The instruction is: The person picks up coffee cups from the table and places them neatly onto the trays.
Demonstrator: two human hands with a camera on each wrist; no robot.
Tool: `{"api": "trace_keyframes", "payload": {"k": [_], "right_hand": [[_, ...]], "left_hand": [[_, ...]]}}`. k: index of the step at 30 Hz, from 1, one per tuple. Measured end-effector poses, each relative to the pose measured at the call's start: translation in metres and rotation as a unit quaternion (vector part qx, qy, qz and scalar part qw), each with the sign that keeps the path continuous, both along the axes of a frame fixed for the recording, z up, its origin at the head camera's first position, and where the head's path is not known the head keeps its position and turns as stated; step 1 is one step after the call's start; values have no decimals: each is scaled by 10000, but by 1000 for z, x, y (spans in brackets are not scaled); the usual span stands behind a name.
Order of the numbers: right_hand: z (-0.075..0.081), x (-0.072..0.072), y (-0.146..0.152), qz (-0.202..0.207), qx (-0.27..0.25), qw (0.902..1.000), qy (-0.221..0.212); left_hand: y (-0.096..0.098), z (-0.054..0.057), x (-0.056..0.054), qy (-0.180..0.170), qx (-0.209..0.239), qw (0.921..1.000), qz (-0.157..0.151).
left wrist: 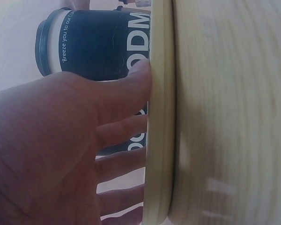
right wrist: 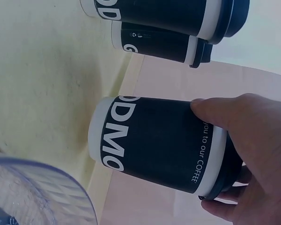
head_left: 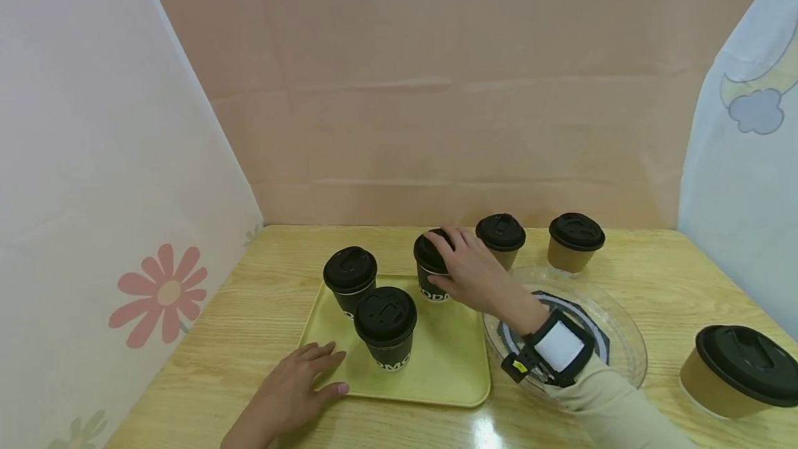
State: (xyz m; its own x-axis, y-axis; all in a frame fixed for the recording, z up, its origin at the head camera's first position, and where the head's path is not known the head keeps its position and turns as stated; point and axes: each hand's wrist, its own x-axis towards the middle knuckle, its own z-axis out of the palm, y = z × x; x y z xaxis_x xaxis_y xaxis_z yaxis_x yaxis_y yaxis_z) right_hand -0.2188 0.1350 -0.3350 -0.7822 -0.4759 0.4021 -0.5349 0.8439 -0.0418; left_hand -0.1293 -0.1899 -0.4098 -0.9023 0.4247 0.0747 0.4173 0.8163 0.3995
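Observation:
My right hand grips a black coffee cup with a black lid near its top, thumb on one side and fingers on the other. The cup is at the far right part of the yellow tray; whether its base touches the tray I cannot tell. Two more lidded black cups stand on the tray, one at its back left and one near the middle. At the tray's near left corner rests my left hand, with fingers extended over the rim and holding no cup.
Right of the tray lies a clear round plate with a dark pattern, partly under my right forearm. Behind it stand two brown cups with black lids, one left and one right. Another brown lidded cup is at the near right.

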Motion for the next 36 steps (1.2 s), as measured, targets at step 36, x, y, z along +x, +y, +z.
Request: {"api": "trace_keyframes", "payload": {"k": [36], "right_hand": [[-10,10,-13,88,374,9992,-85]], "left_hand": [[0,-2,1,-86,224,9997,35]]}}
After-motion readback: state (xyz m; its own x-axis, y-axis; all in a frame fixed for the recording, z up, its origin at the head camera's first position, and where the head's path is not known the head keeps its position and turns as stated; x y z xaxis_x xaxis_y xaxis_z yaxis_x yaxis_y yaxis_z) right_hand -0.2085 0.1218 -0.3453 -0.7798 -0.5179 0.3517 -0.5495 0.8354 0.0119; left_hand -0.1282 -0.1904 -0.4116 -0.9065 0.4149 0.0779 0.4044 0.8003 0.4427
